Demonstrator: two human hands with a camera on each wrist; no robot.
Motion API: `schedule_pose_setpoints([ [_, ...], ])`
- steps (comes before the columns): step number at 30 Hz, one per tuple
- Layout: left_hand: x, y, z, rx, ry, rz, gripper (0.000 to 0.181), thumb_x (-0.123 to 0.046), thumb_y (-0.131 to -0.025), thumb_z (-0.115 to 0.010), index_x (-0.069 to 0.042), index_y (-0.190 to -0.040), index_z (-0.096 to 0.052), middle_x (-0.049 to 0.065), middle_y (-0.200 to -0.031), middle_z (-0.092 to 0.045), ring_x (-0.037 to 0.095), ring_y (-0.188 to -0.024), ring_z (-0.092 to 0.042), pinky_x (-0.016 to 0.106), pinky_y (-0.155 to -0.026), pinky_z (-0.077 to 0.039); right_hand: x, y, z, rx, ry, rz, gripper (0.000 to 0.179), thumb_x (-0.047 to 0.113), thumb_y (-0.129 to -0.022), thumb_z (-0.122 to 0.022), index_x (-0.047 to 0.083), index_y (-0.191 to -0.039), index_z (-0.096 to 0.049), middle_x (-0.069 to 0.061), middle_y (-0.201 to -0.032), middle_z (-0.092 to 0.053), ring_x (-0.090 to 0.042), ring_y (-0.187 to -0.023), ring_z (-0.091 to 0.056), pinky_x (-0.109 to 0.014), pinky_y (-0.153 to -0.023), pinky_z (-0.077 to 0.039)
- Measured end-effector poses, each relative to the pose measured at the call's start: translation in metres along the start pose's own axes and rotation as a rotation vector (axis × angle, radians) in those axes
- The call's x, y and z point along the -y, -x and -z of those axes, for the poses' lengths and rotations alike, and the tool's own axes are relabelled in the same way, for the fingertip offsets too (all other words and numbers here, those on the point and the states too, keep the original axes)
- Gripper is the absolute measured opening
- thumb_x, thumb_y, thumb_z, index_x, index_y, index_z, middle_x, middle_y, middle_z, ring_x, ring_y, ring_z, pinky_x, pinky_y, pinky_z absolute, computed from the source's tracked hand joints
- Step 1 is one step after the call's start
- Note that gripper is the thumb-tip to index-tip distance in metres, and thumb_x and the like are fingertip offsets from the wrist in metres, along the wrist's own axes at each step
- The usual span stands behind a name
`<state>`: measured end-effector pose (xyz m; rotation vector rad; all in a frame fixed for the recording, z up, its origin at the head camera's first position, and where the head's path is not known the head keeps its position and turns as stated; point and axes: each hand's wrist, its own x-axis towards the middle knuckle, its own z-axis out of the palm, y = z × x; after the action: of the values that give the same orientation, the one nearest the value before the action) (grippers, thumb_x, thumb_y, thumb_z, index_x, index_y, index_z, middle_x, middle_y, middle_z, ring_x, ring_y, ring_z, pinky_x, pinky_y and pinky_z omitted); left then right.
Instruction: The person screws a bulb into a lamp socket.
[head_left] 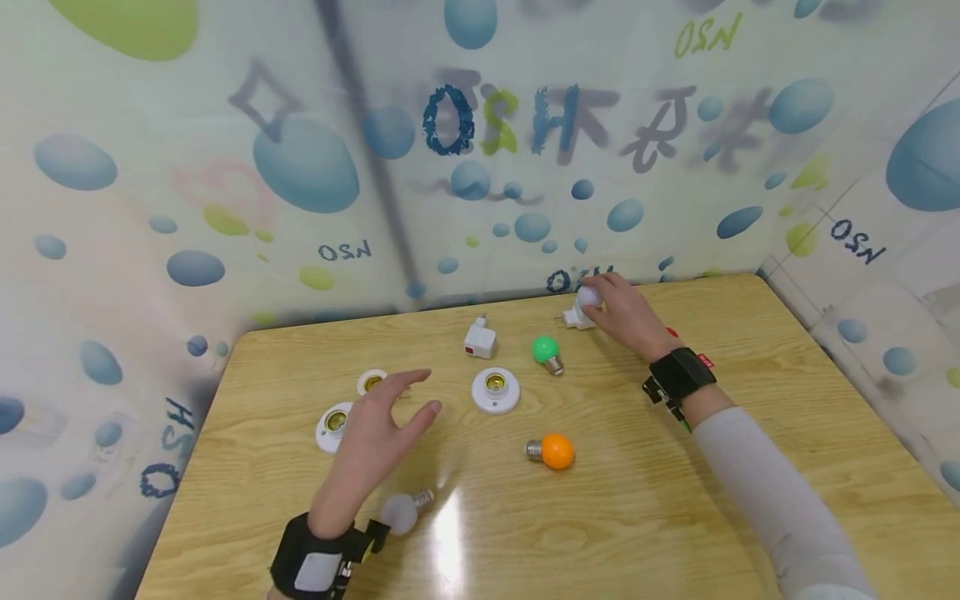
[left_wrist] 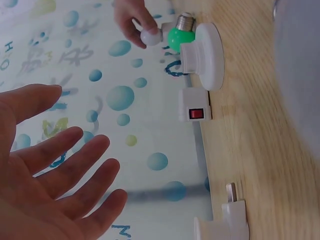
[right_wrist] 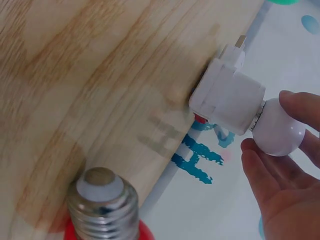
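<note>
At the back right of the table, my right hand [head_left: 628, 318] holds a white light bulb [right_wrist: 277, 132] between thumb and fingers. The bulb's base sits in a white plug-in lamp socket [right_wrist: 227, 97] with a red switch, standing on the table. My left hand [head_left: 367, 437] hovers with fingers spread, holding nothing. Partly behind it are a round white lamp holder [head_left: 330, 425] and another white socket [head_left: 372, 380]. Below its wrist lies a whitish bulb [head_left: 400, 513], partly covered by the wrist strap.
Mid-table are a second round lamp holder [head_left: 496, 392], a white plug-in socket with a red switch [head_left: 480, 340], a green bulb [head_left: 546, 350] and an orange bulb [head_left: 557, 451]. A red bulb [right_wrist: 145, 232] lies near my right wrist. A patterned wall covering [head_left: 525, 233] rises behind the table.
</note>
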<state>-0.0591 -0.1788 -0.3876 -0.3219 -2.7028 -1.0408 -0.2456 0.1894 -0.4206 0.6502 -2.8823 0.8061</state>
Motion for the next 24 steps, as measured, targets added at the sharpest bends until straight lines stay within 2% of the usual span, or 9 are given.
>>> schedule_pose_setpoints([
  [6, 0.003, -0.004, 0.004, 0.051, 0.003, 0.022, 0.044, -0.021, -0.094, -0.077, -0.004, -0.133, -0.067, 0.013, -0.131, -0.069, 0.036, -0.117, -0.065, 0.055, -0.097, -0.053, -0.004, -0.001, -0.003, 0.010, -0.018, -0.008, 0.053, 0.010, -0.102, -0.066, -0.004, -0.149, -0.047, -0.029, -0.140, -0.049, -0.043, -0.121, -0.055, -0.057, -0.096, -0.051],
  [12, 0.007, -0.009, 0.008, 0.085, -0.003, 0.028, 0.042, -0.021, -0.096, -0.075, -0.005, -0.134, -0.067, 0.014, -0.132, -0.068, 0.036, -0.120, -0.064, 0.056, -0.099, -0.051, -0.001, 0.006, -0.002, -0.031, -0.017, 0.027, 0.057, 0.013, -0.100, -0.070, -0.004, -0.149, -0.046, -0.032, -0.143, -0.045, -0.046, -0.121, -0.054, -0.059, -0.097, -0.050],
  [19, 0.010, -0.013, 0.005, 0.060, 0.052, 0.042, 0.040, -0.022, -0.098, -0.074, -0.006, -0.134, -0.067, 0.011, -0.132, -0.069, 0.033, -0.123, -0.063, 0.055, -0.101, -0.050, 0.026, 0.028, 0.003, -0.083, 0.020, 0.039, 0.055, 0.022, -0.102, -0.069, -0.003, -0.147, -0.050, -0.028, -0.148, -0.047, -0.046, -0.131, -0.048, -0.061, -0.108, -0.044],
  [24, 0.013, -0.014, 0.001, 0.025, 0.118, 0.054, 0.038, -0.019, -0.096, -0.075, -0.005, -0.132, -0.069, 0.010, -0.130, -0.070, 0.032, -0.122, -0.063, 0.054, -0.101, -0.051, 0.051, 0.045, -0.004, -0.084, 0.015, 0.127, 0.048, 0.024, -0.101, -0.069, -0.001, -0.141, -0.057, -0.022, -0.142, -0.056, -0.040, -0.128, -0.055, -0.056, -0.105, -0.048],
])
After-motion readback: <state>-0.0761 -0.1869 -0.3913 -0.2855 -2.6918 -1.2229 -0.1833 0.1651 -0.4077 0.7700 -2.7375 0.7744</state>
